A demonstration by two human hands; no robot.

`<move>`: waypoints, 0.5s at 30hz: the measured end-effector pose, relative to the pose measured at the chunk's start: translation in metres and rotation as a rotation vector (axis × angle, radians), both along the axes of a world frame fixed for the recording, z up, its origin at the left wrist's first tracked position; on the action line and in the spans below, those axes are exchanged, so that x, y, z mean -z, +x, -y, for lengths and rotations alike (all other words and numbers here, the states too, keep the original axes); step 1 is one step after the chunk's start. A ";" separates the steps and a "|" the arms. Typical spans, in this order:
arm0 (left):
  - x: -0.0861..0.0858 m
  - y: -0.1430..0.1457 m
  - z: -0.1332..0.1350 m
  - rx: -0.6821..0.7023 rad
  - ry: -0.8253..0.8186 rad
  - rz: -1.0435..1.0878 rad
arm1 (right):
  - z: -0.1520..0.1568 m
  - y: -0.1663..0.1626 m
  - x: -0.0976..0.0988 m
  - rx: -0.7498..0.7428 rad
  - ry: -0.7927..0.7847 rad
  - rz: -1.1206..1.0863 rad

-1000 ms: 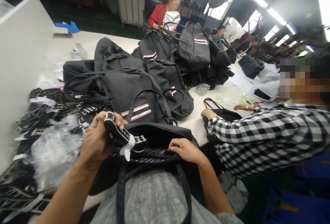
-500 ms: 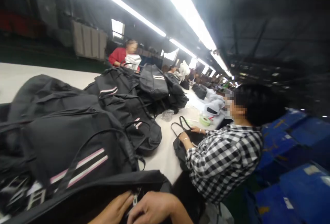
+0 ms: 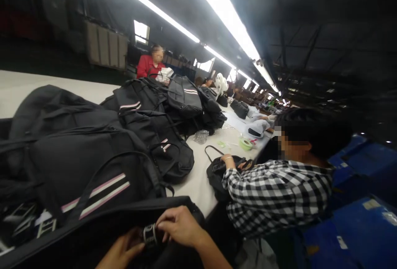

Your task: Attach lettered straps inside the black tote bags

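A black bag (image 3: pixel 77 236) lies open along the bottom of the view, and both my hands are at its mouth. Between them is a short curved piece of black strap (image 3: pixel 149 236) with white markings. My left hand (image 3: pixel 122 249) grips its left end, with the fingertips partly in shadow. My right hand (image 3: pixel 180 225) pinches the other end between thumb and fingers. Just beyond lies a large black backpack (image 3: pixel 77 170) with pink-edged white stripes. Several black-and-white strap pieces (image 3: pixel 46 224) show at the lower left.
More black backpacks (image 3: pixel 184 95) are heaped on the white table (image 3: pixel 198 178). A co-worker in a checked shirt (image 3: pixel 279 190) handles a black bag at my right. Green tape (image 3: pixel 245 144) and clear plastic (image 3: pixel 201 136) lie on the table. Blue stacked bundles (image 3: pixel 366 227) stand behind the co-worker.
My hands have moved up slightly and apart, and the marked strap now shows between them. The co-worker at right has leaned right, hands shifting on the bag.
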State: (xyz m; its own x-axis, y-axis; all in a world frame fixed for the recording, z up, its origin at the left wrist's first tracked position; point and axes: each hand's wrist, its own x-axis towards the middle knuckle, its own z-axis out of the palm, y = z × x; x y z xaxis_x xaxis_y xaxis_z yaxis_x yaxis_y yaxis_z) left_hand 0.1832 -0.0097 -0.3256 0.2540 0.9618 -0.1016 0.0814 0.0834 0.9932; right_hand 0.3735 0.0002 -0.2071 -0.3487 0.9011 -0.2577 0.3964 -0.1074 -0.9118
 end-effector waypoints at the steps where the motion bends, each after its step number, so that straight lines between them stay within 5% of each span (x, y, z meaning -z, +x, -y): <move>1: -0.014 -0.001 0.005 -0.014 -0.003 0.009 | 0.003 -0.001 -0.003 0.012 0.127 0.055; 4: -0.052 -0.002 0.017 -0.094 0.057 -0.001 | 0.014 -0.005 -0.011 0.010 0.446 0.135; 7: -0.073 -0.003 0.024 -0.175 0.116 -0.008 | 0.022 -0.009 -0.011 0.028 0.496 0.083; 11: -0.081 -0.005 0.033 -0.225 0.216 -0.024 | 0.030 -0.014 -0.007 0.082 0.346 -0.020; 15: -0.079 -0.006 0.038 -0.251 0.313 -0.063 | 0.039 -0.019 -0.017 0.134 0.618 0.102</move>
State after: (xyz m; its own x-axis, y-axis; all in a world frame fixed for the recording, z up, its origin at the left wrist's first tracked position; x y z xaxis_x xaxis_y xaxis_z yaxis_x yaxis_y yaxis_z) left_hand 0.1774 -0.0481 -0.2470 0.0097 0.9802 0.1979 0.1582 -0.1969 0.9676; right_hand 0.3549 -0.0386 -0.1903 -0.2235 0.9283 0.2973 0.5038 0.3711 -0.7800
